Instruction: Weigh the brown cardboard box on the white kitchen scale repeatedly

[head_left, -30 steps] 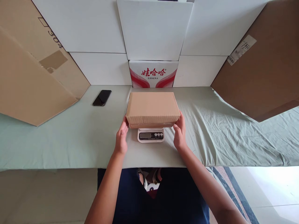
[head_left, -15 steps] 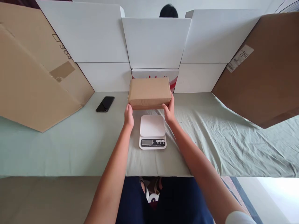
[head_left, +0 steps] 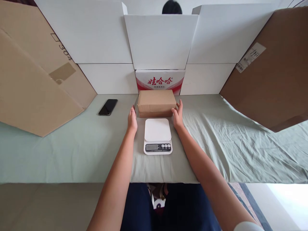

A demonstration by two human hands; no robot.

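Left hand point(head_left: 132, 119): open, fingers straight, at the left end of the brown carton point(head_left: 156, 102); whether it touches cannot be told. Right hand point(head_left: 178, 116): open, fingertips against the carton's right end. Neither hand grips. Both forearms reach forward, 1 on each side of the white scale point(head_left: 158, 136). The carton lies on the green cloth point(head_left: 72, 150) just behind the scale. A phone point(head_left: 108, 106) lies left of the carton.

Box point(head_left: 156, 101): matt brown cardboard between your hands.
Scale point(head_left: 157, 134): smooth white plastic, slight sheen.
Surface point(head_left: 72, 150): your wrinkled green cloth.
Phone point(head_left: 108, 106): glossy black.
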